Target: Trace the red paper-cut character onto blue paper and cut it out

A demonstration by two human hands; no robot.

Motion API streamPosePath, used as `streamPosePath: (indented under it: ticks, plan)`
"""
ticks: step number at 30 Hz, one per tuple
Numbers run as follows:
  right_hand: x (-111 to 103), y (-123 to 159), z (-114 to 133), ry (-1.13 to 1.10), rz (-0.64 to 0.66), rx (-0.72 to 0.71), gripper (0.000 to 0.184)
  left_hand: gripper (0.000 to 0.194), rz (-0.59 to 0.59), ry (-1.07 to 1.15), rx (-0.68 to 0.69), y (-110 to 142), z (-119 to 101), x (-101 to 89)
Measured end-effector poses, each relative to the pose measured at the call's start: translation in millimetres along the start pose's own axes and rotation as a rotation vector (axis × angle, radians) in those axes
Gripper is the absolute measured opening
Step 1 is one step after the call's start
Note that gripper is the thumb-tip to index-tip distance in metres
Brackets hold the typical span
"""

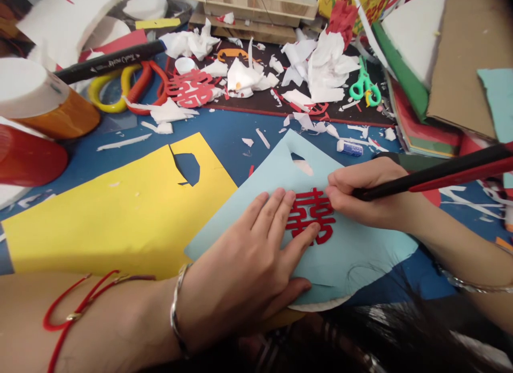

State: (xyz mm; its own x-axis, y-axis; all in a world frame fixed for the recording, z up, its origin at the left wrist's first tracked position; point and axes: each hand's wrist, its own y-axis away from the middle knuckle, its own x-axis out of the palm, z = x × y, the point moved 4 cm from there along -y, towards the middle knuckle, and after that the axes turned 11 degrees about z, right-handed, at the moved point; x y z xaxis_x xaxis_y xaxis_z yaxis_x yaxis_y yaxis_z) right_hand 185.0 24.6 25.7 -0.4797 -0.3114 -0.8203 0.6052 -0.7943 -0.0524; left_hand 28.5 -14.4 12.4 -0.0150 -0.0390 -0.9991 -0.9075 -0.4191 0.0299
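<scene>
A red paper cutout of a Chinese character (pixel 310 215) lies on a sheet of light blue paper (pixel 256 194). My left hand (pixel 256 255) is spread flat over the sheet, its fingertips pressing the cutout's left and lower edges. At the cutout's upper right, my right hand (pixel 366 188) is closed round a black and red pen (pixel 441 172), which slants off to the right. Its tip is hidden behind my fingers. Near the top corner of the blue sheet is a small cut hole. Left of it rests yellow paper (pixel 100 202), also with a hole cut in it.
White paper scraps (pixel 328 68) litter the back. Green scissors (pixel 364 87), an eraser (pixel 349 147), yellow- and red-handled tools (pixel 116 87), a black marker (pixel 112 62) and another red cutout (pixel 192 88) lie there too. Tubs (pixel 48 95) stand left; cardboard (pixel 465 57) leans right.
</scene>
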Motion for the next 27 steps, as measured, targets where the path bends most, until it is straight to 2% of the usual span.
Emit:
streamPosePath:
  ticks: [13, 19, 21, 27]
  plan:
    - [6, 1, -1, -0.076, -0.010, -0.029, 0.034, 0.057, 0.016, 0.008, 0.002, 2, -1, 0.5]
    - [-6, 4, -3, -0.357, -0.317, 0.057, 0.032, 0.057, 0.014, 0.009, -0.011, 2, -1, 1.0]
    - [-3, 1, 1, -0.376, -0.281, 0.055, 0.029, 0.056, 0.027, 0.013, -0.010, 1, -1, 1.0]
    - [19, -9, 10, -0.333, -0.011, 0.020, 0.034, 0.059, 0.034, -0.013, 0.005, 0, -2, -0.9]
